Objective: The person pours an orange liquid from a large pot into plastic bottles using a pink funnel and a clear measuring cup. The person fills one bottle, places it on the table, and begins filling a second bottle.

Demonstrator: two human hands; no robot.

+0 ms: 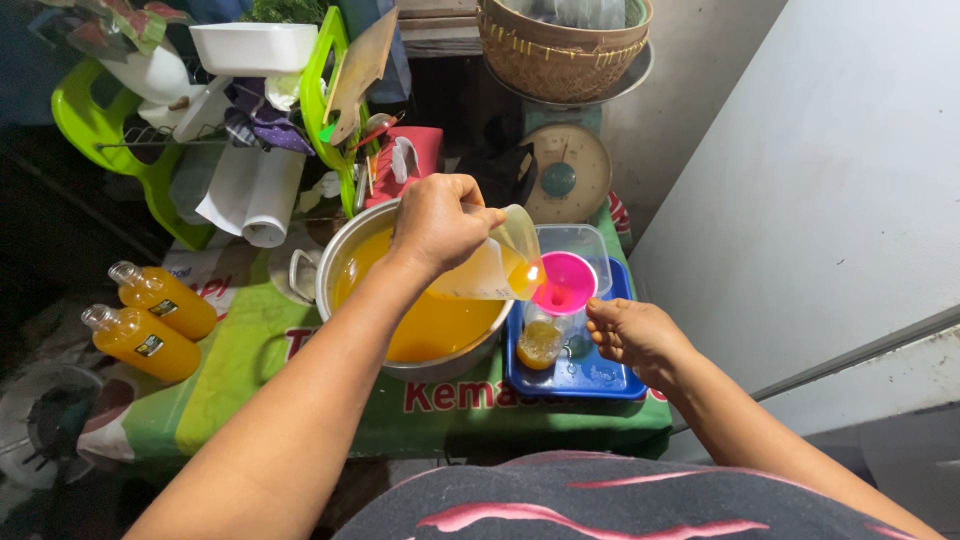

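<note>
Orange liquid (525,272) runs from the lip of a clear plastic measuring jug (490,265) down into a pink funnel (566,283), and this is the relation that matters: the jug's lip is directly above the funnel's left rim, very near to it. The left hand (438,222) is closed around the handle side of the jug and holds it tilted, so the long axis of the jug goes from the hand down and to the right, toward the funnel.

The funnel sits in the neck of a small clear bottle (541,340), which stands upright on a blue tray (600,378) and has orange liquid only in its lower part. The right hand (632,333) is just beside this bottle, on its right; the fingers are half curled toward it, but I cannot tell if they really touch or hold it. This hand is the nearer one to the bottle.

A big steel pot (345,262) with the same orange liquid stands to the left, touching the tray's edge. Two filled bottles (150,320) lie on their sides, well apart, on the far left of the green tablecloth (240,370).
</note>
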